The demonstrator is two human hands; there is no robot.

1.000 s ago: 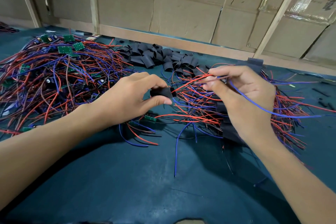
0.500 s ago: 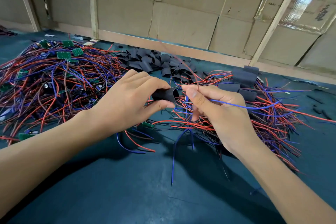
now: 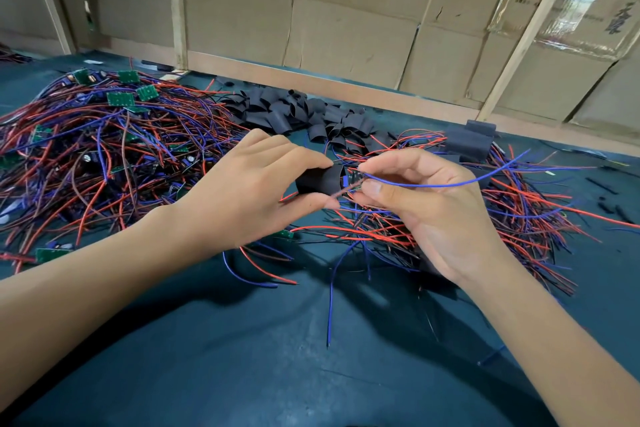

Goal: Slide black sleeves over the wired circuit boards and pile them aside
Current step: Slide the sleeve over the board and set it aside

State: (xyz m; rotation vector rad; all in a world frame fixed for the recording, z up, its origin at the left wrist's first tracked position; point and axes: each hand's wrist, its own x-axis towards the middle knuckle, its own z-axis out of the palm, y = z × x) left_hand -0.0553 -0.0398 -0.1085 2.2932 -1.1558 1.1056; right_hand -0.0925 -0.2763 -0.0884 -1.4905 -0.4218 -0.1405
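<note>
My left hand (image 3: 254, 191) pinches a black sleeve (image 3: 320, 179) between thumb and fingers, its open end facing right. My right hand (image 3: 426, 198) pinches a small wired circuit board (image 3: 356, 177) at the sleeve's mouth, with its blue wire (image 3: 450, 184) arching off to the right. The board is mostly hidden by my fingertips and the sleeve. A heap of bare green boards with red and blue wires (image 3: 104, 149) lies at the left. Loose black sleeves (image 3: 298, 113) are piled at the back centre. Sleeved boards with wires (image 3: 467, 144) lie heaped at the right.
Everything rests on a dark teal mat (image 3: 277, 357). Cardboard panels (image 3: 346, 31) with wooden battens wall off the back edge. Stray wires (image 3: 329, 288) trail toward me under my hands. Small black offcuts (image 3: 602, 184) lie at the far right.
My right hand brought the wired board from above the right heap to the sleeve's mouth. My left hand kept its hold on the sleeve and barely moved.
</note>
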